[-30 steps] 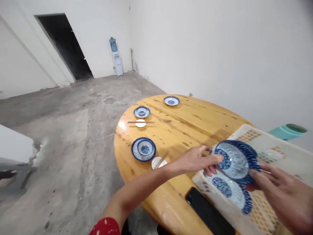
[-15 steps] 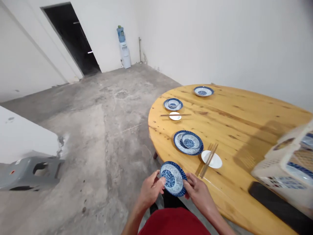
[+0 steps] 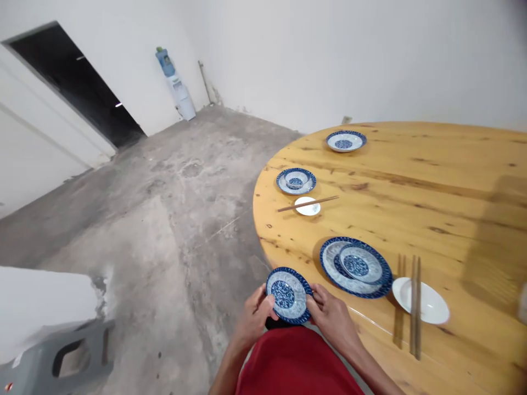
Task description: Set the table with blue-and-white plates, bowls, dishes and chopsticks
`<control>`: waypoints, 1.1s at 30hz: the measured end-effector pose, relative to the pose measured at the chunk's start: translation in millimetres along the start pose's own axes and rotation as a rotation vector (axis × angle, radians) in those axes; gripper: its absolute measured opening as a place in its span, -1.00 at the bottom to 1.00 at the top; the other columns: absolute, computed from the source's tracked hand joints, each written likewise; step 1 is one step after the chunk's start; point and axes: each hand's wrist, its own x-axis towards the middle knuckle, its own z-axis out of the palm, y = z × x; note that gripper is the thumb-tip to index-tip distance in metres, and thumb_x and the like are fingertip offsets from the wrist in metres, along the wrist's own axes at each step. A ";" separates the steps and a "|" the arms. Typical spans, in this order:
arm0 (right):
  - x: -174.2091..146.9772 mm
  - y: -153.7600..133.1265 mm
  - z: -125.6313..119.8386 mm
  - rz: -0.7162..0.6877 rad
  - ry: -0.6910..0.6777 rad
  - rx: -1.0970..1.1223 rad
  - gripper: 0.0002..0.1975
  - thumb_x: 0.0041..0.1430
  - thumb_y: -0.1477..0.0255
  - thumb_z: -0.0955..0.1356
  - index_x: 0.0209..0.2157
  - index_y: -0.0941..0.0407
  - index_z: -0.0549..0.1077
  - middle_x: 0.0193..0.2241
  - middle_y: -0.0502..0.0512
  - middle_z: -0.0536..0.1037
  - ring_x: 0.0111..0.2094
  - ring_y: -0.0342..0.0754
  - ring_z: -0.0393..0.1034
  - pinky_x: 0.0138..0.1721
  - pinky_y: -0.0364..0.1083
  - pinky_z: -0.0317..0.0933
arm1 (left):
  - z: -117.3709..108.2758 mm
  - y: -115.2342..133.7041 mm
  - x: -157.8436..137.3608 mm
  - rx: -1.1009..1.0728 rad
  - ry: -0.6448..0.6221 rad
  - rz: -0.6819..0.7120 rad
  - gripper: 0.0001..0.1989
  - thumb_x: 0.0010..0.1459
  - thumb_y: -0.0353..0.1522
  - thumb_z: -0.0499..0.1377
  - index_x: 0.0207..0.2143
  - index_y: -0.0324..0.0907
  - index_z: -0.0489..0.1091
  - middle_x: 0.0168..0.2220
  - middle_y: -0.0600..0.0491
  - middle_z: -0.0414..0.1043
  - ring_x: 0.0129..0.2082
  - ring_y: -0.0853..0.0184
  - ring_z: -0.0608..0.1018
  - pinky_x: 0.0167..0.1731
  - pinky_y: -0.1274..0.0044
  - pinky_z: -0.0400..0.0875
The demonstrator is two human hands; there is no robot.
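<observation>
Both hands have swung a blue-and-white plate (image 3: pixel 288 295) away from over the wooden table (image 3: pixel 395 214); it's now just off the table's edge, before the red garment (image 3: pixel 298 362), so not set down. The left hand (image 3: pixel 254 318) pinches one side of its rim, the right hand (image 3: pixel 332 318) the other.

The round blue-and-white plate (image 3: pixel 289 296) (dark blue rimmed) is held patterned side up near the table (image 3: pixel 395 211).
</observation>
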 end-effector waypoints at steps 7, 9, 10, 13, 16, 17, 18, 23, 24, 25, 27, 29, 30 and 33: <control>80.3 -47.0 37.9 -0.064 0.030 -0.008 -0.65 0.08 0.11 0.22 -0.38 0.06 0.48 -0.44 0.16 0.63 -0.29 0.20 0.58 -0.22 0.00 0.40 | -57.9 30.3 68.4 -0.031 0.043 0.007 -0.47 0.27 0.04 0.11 -0.10 -0.23 0.50 -0.24 -0.03 0.52 -0.31 0.28 0.48 -0.24 0.45 0.47; 100.5 -59.9 46.2 -0.045 0.037 0.006 -0.61 0.07 0.08 0.23 -0.35 0.08 0.51 -0.38 0.19 0.66 -0.27 0.22 0.59 -0.23 0.01 0.39 | -73.7 33.6 86.8 -0.049 0.046 -0.007 -0.47 0.26 0.06 0.12 -0.15 -0.23 0.51 -0.27 -0.03 0.52 -0.32 0.28 0.48 -0.26 0.45 0.48; 110.1 -65.4 50.7 -0.034 0.043 0.006 -0.59 0.07 0.07 0.24 -0.35 0.09 0.52 -0.38 0.19 0.66 -0.29 0.22 0.58 -0.24 0.01 0.39 | -82.1 34.8 97.0 -0.051 0.041 -0.013 -0.47 0.26 0.06 0.12 -0.17 -0.23 0.51 -0.28 -0.03 0.51 -0.32 0.28 0.49 -0.26 0.45 0.48; 139.3 -78.9 68.6 -0.014 0.081 0.032 -0.58 0.06 0.04 0.25 -0.37 0.09 0.52 -0.43 0.18 0.64 -0.33 0.20 0.57 -0.28 0.00 0.39 | -111.3 39.5 132.9 -0.043 -0.006 -0.011 -0.44 0.25 0.08 0.11 -0.16 -0.24 0.51 -0.27 -0.04 0.52 -0.30 0.26 0.50 -0.24 0.45 0.47; 172.6 -92.7 95.5 0.015 0.152 0.092 -0.61 0.05 0.04 0.27 -0.43 0.07 0.50 -0.51 0.13 0.59 -0.34 0.18 0.55 -0.30 -0.02 0.40 | -148.0 47.7 174.9 0.000 -0.072 0.003 -0.41 0.23 0.11 0.11 -0.11 -0.24 0.51 -0.23 -0.06 0.54 -0.30 0.25 0.51 -0.23 0.45 0.47; 184.9 -99.0 106.3 0.025 0.180 0.109 -0.62 0.04 0.04 0.27 -0.45 0.06 0.49 -0.53 0.11 0.57 -0.34 0.17 0.55 -0.31 -0.03 0.40 | -162.2 51.0 189.7 0.023 -0.093 0.012 -0.40 0.22 0.12 0.11 -0.10 -0.23 0.51 -0.23 -0.06 0.54 -0.31 0.26 0.51 -0.22 0.44 0.46; 197.5 -106.4 117.7 0.032 0.207 0.126 -0.63 0.04 0.05 0.27 -0.48 0.05 0.47 -0.55 0.11 0.56 -0.35 0.16 0.54 -0.32 -0.04 0.39 | -177.3 54.5 204.4 0.049 -0.113 0.022 -0.40 0.22 0.12 0.11 -0.10 -0.23 0.51 -0.25 -0.05 0.54 -0.33 0.26 0.51 -0.22 0.44 0.46; 259.9 -158.5 171.8 0.056 0.272 0.220 -0.60 0.04 0.05 0.24 -0.44 0.08 0.49 -0.57 0.07 0.51 -0.54 0.03 0.42 -0.53 -0.08 0.29 | -257.2 78.1 278.8 0.178 -0.219 0.086 -0.47 0.29 0.04 0.08 -0.07 -0.23 0.49 -0.27 -0.02 0.53 -0.31 0.26 0.50 -0.20 0.45 0.45; 271.2 -169.5 179.9 0.060 0.283 0.234 -0.60 0.05 0.06 0.24 -0.41 0.09 0.51 -0.58 0.06 0.50 -0.58 0.01 0.39 -0.55 -0.09 0.27 | -271.0 84.7 294.1 0.187 -0.247 0.097 -0.49 0.30 0.02 0.07 -0.07 -0.22 0.49 -0.25 -0.02 0.54 -0.29 0.26 0.50 -0.20 0.46 0.45; 281.7 -179.7 186.6 0.063 0.305 0.244 -0.59 0.06 0.08 0.23 -0.39 0.09 0.52 -0.58 0.04 0.49 -0.60 -0.01 0.37 -0.56 -0.09 0.27 | -283.0 91.7 309.3 0.190 -0.273 0.107 -0.50 0.31 0.01 0.06 -0.09 -0.22 0.50 -0.23 -0.03 0.54 -0.27 0.25 0.50 -0.20 0.47 0.45; 300.4 -196.9 196.2 0.071 0.376 0.258 -0.60 0.06 0.10 0.23 -0.37 0.10 0.53 -0.55 0.04 0.50 -0.59 -0.02 0.39 -0.55 -0.10 0.30 | -300.5 106.2 339.3 0.197 -0.324 0.118 -0.51 0.32 0.00 0.06 -0.12 -0.22 0.51 -0.21 -0.03 0.55 -0.25 0.25 0.50 -0.20 0.48 0.44; 316.6 -208.9 201.9 0.104 0.450 0.286 -0.61 0.06 0.12 0.24 -0.35 0.10 0.54 -0.52 0.04 0.51 -0.56 -0.02 0.41 -0.55 -0.09 0.33 | -309.6 119.1 368.2 0.203 -0.384 0.119 -0.51 0.32 -0.01 0.06 -0.11 -0.23 0.52 -0.20 -0.03 0.56 -0.24 0.25 0.49 -0.20 0.49 0.43; 324.2 -213.1 203.6 0.126 0.485 0.302 -0.61 0.06 0.11 0.25 -0.33 0.10 0.54 -0.52 0.03 0.51 -0.55 -0.01 0.42 -0.55 -0.09 0.34 | -311.5 124.2 382.2 0.207 -0.415 0.117 -0.50 0.32 -0.01 0.06 -0.09 -0.23 0.52 -0.20 -0.03 0.56 -0.24 0.25 0.49 -0.21 0.50 0.43; 349.2 -219.1 204.0 0.193 0.582 0.336 -0.60 0.02 0.10 0.27 -0.32 0.10 0.52 -0.54 0.01 0.50 -0.58 -0.02 0.41 -0.58 -0.09 0.34 | -310.5 134.1 424.1 0.219 -0.491 0.113 -0.48 0.32 0.01 0.07 -0.07 -0.24 0.53 -0.23 -0.02 0.55 -0.26 0.26 0.48 -0.23 0.51 0.41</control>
